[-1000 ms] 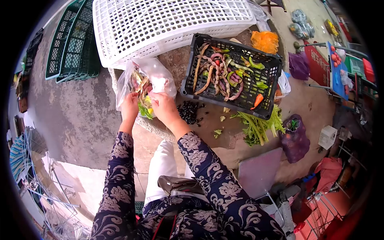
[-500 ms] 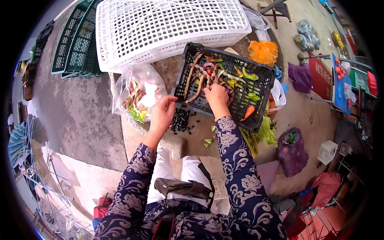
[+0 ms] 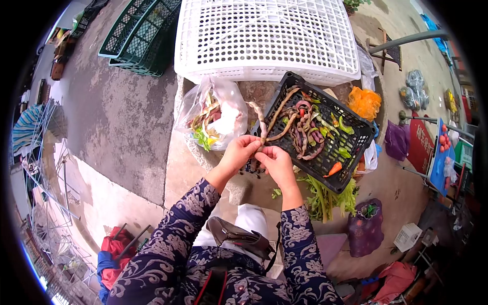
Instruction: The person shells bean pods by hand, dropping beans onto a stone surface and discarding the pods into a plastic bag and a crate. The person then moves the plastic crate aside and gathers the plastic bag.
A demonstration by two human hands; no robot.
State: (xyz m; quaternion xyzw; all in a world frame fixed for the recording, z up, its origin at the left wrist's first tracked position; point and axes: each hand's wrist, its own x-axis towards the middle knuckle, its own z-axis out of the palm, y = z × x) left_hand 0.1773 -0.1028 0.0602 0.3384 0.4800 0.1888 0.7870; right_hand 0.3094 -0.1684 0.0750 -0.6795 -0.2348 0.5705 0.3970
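Both of my hands meet at the left corner of the black crate (image 3: 356,165). A long brownish-purple bean pod (image 3: 261,120) is pinched in my left hand (image 3: 238,155), its upper end sticking up and away from me. My right hand (image 3: 277,163) is closed at the pod's lower end, its fingertips beside those of my left hand. Inside the crate lie wrinkled pods (image 3: 306,133), green pepper pieces and an orange pepper (image 3: 333,169). Left of my hands a clear plastic bag (image 3: 231,108) holds opened husks and leaves. Dark beans are partly hidden behind my hands.
A large white perforated crate (image 3: 264,43) stands at the back, with green crates (image 3: 133,43) to its left. Leafy celery (image 3: 325,198) lies below the black crate. An orange mesh bag (image 3: 364,103) and a purple net sack (image 3: 366,231) are on the right.
My left hand went from the plastic bag toward the black crate. My right hand reached into that crate, then came back with a pod to my left hand. The view has shifted.
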